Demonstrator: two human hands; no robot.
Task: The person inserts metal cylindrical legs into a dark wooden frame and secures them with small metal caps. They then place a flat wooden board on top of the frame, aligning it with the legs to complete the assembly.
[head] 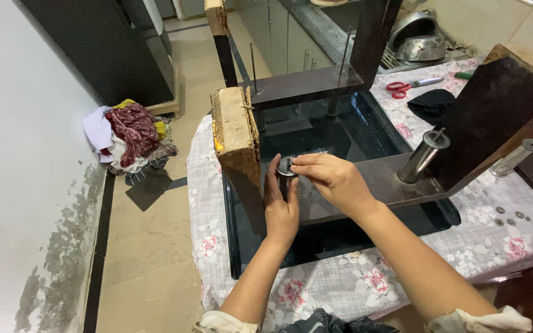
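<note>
Fingers (305, 161) of our right hand (334, 180) pinch the top of a small metal cylinder (285, 168), while our left hand (280, 206) wraps around its side from below, thumb and fingers closed on it; the cylinder stands upright on a dark wooden shelf board (390, 182) of an upturned piece of furniture; that board lies over a black glass panel (340, 132), which rests on a table covered with a floral cloth (353, 283); just left of our hands rises a thick chipboard leg (237, 132), its raw edge worn and crumbling; farther right on the same board stands a taller metal spacer (422, 156), tilted, and another spacer (516, 158) pokes out beside a dark upright panel (495, 117); we see several small washers (509, 217) loose on the cloth near the right edge; red-handled scissors (409, 86) and a black cloth (432, 103) lie at the far side of the table, with steel bowls (419, 38) in a sink beyond; on the floor to the left, against the wall, sits a heap of crumpled clothes (132, 134).
</note>
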